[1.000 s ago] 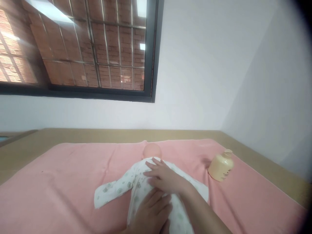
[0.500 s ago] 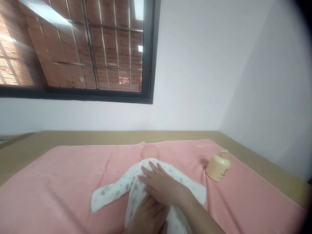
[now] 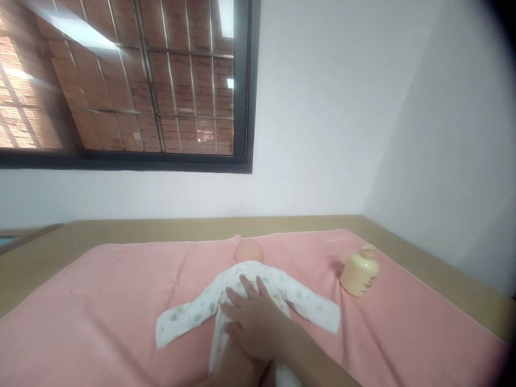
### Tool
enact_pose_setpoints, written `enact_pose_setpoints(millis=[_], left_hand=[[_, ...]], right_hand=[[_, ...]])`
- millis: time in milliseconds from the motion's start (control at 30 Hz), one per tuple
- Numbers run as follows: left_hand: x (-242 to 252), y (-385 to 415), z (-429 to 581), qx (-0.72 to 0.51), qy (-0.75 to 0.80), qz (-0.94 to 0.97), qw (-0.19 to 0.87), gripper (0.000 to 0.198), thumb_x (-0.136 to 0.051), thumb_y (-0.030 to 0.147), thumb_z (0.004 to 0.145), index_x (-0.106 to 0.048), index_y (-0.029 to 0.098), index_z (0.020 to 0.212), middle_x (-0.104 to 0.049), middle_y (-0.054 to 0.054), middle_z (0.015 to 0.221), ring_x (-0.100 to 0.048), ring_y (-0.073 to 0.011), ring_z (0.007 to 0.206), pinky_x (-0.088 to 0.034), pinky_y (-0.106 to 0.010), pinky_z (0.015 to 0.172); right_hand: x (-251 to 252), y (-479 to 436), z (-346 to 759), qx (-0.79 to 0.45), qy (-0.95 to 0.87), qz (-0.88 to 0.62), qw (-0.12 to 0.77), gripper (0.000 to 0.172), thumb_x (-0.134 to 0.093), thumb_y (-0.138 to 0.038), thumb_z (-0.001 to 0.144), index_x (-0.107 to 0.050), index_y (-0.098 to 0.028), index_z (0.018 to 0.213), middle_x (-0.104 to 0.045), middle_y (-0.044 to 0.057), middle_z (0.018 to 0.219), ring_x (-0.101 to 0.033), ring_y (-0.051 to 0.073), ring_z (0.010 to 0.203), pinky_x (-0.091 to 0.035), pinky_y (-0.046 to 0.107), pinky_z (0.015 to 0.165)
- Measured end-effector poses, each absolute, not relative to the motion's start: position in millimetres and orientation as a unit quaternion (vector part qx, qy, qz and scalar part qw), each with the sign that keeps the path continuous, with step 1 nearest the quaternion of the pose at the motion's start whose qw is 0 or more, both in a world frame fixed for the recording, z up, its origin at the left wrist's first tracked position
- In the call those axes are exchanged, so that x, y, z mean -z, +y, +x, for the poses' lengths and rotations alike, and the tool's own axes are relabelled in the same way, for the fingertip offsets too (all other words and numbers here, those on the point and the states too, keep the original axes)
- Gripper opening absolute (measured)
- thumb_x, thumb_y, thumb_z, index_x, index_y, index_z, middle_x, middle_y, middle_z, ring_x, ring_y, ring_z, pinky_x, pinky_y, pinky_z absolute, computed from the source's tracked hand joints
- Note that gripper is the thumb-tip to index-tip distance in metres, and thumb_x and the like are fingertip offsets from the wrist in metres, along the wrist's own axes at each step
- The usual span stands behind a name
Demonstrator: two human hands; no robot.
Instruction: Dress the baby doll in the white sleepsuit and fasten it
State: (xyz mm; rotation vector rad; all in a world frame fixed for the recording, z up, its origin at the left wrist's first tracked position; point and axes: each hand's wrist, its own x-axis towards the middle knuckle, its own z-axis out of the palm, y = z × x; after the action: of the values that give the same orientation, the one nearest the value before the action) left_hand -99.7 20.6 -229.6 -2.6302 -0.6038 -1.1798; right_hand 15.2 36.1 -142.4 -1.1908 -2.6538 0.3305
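Observation:
A baby doll in a white, patterned long-sleeved garment (image 3: 209, 298) lies on a pink cloth, its arms stretched out to both sides. Its bare round head (image 3: 249, 251) points away from me. My right hand (image 3: 258, 322) rests on the front of the garment, fingers spread and holding nothing. Lower down, my left hand (image 3: 236, 365) is at the doll's lower body, partly under my right hand. The left fingers are hidden, so what they touch or hold is not visible.
The pink cloth (image 3: 133, 290) covers most of a tan surface (image 3: 133, 228). A pale yellow bottle (image 3: 358, 275) with dark lettering stands on the cloth to the right. Beyond are a white wall (image 3: 314, 134) and a dark-framed barred window (image 3: 244, 107).
Both hands have shifted slightly left and down over the doll's front. My right hand now covers more of my left. The camera view has moved a little.

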Motion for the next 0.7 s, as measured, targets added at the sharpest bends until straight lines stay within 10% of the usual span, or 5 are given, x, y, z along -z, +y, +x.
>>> enact_pose_setpoints(millis=[233, 500, 700], left_hand=[[243, 24, -91, 0.406, -0.226, -0.883, 0.068, 0.027, -0.040, 0.026, 0.083, -0.066, 0.023, 0.089, -0.067, -0.004, 0.081, -0.061, -0.0207, 0.081, -0.052, -0.038, 0.078], [216, 15, -96, 0.392, -0.204, -0.896, 0.045, 0.035, -0.041, 0.021, 0.078, -0.060, 0.017, 0.107, -0.065, -0.010, 0.100, -0.057, -0.0253, 0.099, -0.047, -0.045, 0.089], [196, 18, -94, 0.360, -0.168, -0.912, 0.099, 0.035, -0.042, 0.015, 0.078, -0.058, 0.014, 0.110, -0.066, -0.010, 0.101, -0.054, -0.0245, 0.108, -0.041, -0.045, 0.099]], right_hand=[[155, 40, 11, -0.103, -0.824, -0.541, 0.131, 0.071, -0.014, -0.056, 0.093, -0.016, -0.010, 0.147, -0.002, 0.011, 0.151, 0.009, 0.036, 0.137, 0.000, 0.061, 0.108], [143, 59, 24, -0.108, -0.901, -0.402, 0.124, 0.052, -0.018, -0.046, 0.097, -0.034, -0.024, 0.141, -0.017, 0.002, 0.151, -0.002, 0.025, 0.139, -0.001, 0.052, 0.111], [130, 44, 39, -0.129, -0.817, -0.560, 0.054, 0.070, -0.029, -0.052, 0.092, -0.019, -0.008, 0.146, -0.012, 0.020, 0.149, -0.011, 0.034, 0.137, -0.018, 0.050, 0.107]])
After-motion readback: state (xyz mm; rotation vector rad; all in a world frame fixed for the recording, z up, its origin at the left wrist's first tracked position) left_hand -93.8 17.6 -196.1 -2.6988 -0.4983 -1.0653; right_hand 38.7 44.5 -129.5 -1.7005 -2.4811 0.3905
